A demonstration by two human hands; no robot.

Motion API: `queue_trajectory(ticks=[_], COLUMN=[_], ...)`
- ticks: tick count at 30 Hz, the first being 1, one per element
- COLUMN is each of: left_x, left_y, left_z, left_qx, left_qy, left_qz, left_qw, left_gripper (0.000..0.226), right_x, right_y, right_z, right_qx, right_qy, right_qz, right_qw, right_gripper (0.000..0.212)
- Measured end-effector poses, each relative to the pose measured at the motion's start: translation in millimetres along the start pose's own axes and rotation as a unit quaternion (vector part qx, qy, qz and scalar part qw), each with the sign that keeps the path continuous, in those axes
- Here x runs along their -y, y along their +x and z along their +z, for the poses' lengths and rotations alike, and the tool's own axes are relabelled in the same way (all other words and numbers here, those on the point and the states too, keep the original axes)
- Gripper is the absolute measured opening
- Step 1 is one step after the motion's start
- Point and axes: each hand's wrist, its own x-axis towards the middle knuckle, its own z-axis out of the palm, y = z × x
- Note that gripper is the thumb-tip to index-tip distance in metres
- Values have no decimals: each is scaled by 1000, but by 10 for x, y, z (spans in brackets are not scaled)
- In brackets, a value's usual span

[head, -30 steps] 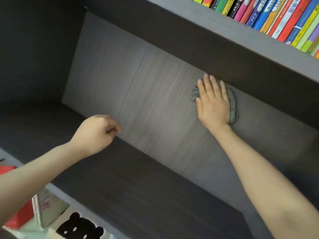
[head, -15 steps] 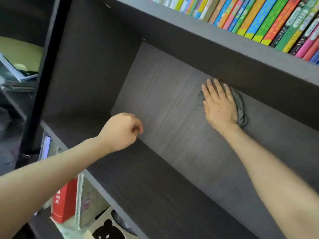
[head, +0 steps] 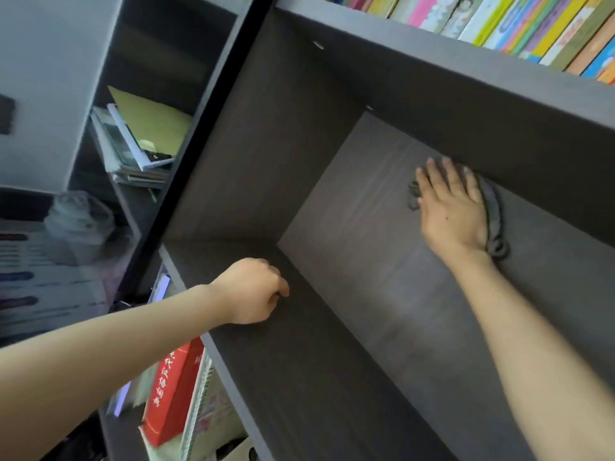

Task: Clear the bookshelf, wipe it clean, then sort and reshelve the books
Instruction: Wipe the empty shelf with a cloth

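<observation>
The dark grey bookshelf compartment [head: 299, 377] holds no books. My right hand [head: 452, 207] lies flat, fingers straight, pressing a grey cloth [head: 494, 211] against the back panel [head: 366, 244] just under the shelf above. The cloth shows at the hand's right edge and by the thumb. My left hand [head: 253, 291] is curled into a loose fist holding nothing, its underside on the shelf board near the left rear corner.
Colourful book spines [head: 519, 24] fill the shelf above. Below the front edge stand a red book [head: 173, 390] and a spiral notebook [head: 199, 404]. The neighbouring unit at left holds stacked papers and a yellow folder [head: 146, 128].
The view has swung so the compartment's left wall and neighbouring unit now show. My right hand keeps pressing the cloth on the back panel. My left fist stays on the shelf board.
</observation>
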Motion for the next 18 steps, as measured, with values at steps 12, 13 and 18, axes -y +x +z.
queue_trajectory(ticks=[12,13,18], left_x=[93,120,256], left_y=[-113,-112,-144], left_z=[118,107,150], left_qx=[73,79,52], left_qy=[19,14,-12], left_qz=[0,9,42], left_qw=[997,997,998], left_gripper=[40,40,39], right_x=[855,710,1308], right_y=[245,501,490], right_z=[298,301,376], right_qx=[17,42,43], right_qy=[-44,-22,-3], right_qz=[-250,-175,-49], right_qw=[967,983,998], right_gripper=[65,64,64])
